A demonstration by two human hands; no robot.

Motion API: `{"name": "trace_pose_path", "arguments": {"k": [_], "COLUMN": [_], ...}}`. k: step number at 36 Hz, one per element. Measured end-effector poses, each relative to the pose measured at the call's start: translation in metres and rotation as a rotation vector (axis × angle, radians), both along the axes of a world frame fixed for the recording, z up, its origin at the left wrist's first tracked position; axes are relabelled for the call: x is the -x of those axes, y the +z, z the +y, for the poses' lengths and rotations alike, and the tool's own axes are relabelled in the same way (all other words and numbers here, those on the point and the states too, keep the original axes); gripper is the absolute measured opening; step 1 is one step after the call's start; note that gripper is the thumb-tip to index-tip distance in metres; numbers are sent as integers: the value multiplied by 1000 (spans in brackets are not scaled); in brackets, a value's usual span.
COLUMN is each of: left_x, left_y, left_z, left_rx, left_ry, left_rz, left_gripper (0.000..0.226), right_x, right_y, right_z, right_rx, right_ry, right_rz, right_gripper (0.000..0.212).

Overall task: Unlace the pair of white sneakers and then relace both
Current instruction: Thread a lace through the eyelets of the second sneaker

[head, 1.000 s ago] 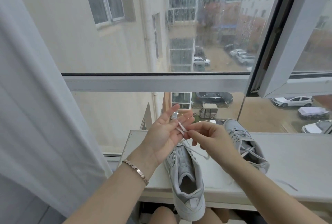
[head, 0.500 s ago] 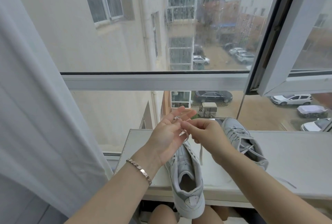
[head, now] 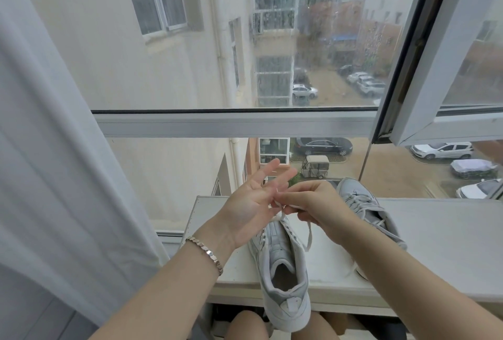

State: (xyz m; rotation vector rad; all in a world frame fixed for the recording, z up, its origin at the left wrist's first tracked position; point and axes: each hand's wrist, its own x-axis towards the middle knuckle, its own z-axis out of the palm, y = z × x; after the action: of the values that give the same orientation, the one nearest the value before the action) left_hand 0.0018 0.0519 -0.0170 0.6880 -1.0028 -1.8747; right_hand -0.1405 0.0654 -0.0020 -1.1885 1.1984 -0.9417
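Observation:
Two white sneakers stand on a white windowsill. The near sneaker points away from me, its heel past the sill's front edge, its white lace loose at the top. The second sneaker lies laced behind my right wrist. My left hand is raised above the near shoe's toe, palm toward me, fingers spread and straight, with lace wound around its fingers. My right hand pinches the lace right against the left fingers.
A white curtain hangs at the left. The window frame's crossbar runs behind the hands, and an opened sash leans in at the right. My knees show under the sill's edge.
My left fingers have spread wider and straightened. My right hand has shifted a little lower while still pinching the lace; the free lace end now dangles beside the near shoe.

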Motion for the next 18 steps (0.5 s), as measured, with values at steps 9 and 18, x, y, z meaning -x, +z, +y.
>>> {"name": "trace_pose_path", "arguments": {"k": [9, 18], "left_x": [3, -3], "left_y": [-1, -11], "left_z": [2, 12], "left_rx": [-47, 36], "left_ry": [62, 237], "left_rz": [-47, -282], "left_gripper": [30, 26], "right_x": [-6, -4], "right_y": [-4, -10], "right_z": [5, 4], "right_rx": [-63, -33], "right_ry": [21, -33], "right_rz": [-78, -113], "right_gripper": [7, 10]}}
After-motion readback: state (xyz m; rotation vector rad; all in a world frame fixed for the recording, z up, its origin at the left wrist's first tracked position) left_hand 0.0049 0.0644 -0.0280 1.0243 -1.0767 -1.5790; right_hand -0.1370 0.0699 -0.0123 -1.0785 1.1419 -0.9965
